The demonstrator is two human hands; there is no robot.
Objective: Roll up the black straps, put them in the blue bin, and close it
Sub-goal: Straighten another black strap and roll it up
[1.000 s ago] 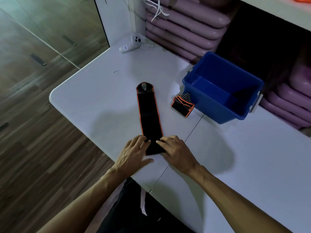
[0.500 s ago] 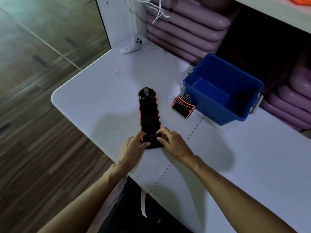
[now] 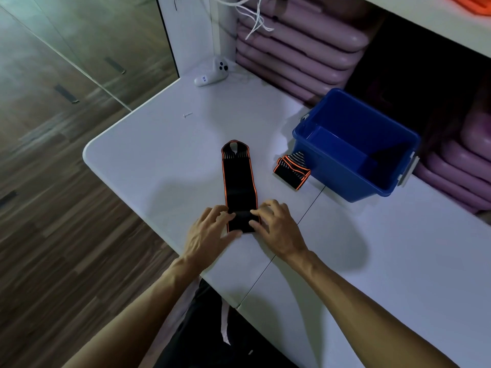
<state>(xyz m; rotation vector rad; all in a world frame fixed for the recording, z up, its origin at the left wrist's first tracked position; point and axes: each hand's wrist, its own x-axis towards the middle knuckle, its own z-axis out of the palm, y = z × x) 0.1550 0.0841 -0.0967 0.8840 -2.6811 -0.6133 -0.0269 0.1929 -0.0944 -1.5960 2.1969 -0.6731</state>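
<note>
Both hands, left hand [image 3: 210,232] and right hand [image 3: 276,227], pinch the black strap's [image 3: 239,179] started roll with closed fingers; next, roll it tightly forward.

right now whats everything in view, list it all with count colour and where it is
flat strap: 1, black with orange edging, table centre, near end being rolled
rolled strap: 1, black and orange, against the bin's left side
bin: 1, blue, open, table right
controller: 1, white, far table corner
screw: 1, small, far left of table
table: 1, white
cushions: several, purple, stacked behind table
cords: white, hanging over cushions
left hand: on roll's left end
right hand: on roll's right end
</note>
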